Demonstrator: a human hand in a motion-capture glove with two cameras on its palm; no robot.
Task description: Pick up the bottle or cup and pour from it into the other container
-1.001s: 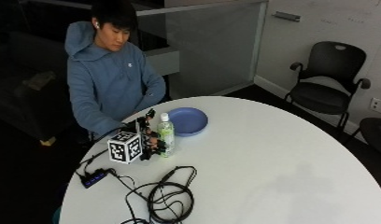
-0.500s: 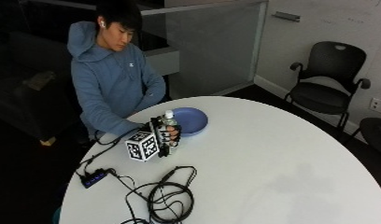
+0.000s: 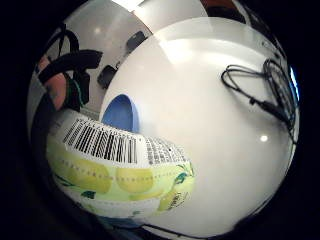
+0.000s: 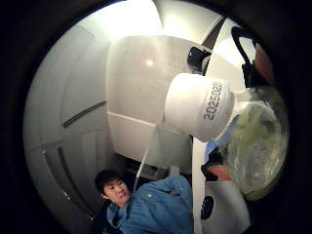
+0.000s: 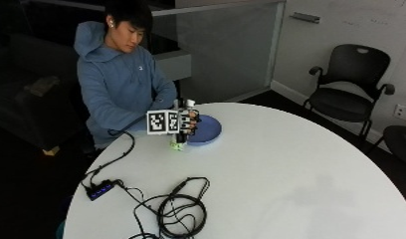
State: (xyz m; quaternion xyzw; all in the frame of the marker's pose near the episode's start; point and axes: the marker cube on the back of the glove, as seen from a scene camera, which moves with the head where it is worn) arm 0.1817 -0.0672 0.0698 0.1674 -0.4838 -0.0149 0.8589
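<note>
The right hand (image 5: 184,121), fingers wrapped round the bottle (image 5: 178,143), has raised it off the surface (image 5: 289,169) since a moment ago; it now hangs beside the blue bowl (image 5: 208,130), cap (image 4: 197,107) still on, so pouring looks premature.

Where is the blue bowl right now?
In the outside view the blue bowl sits on the white table near the edge in front of the person, just beside the bottle held in the gloved right hand.
</note>
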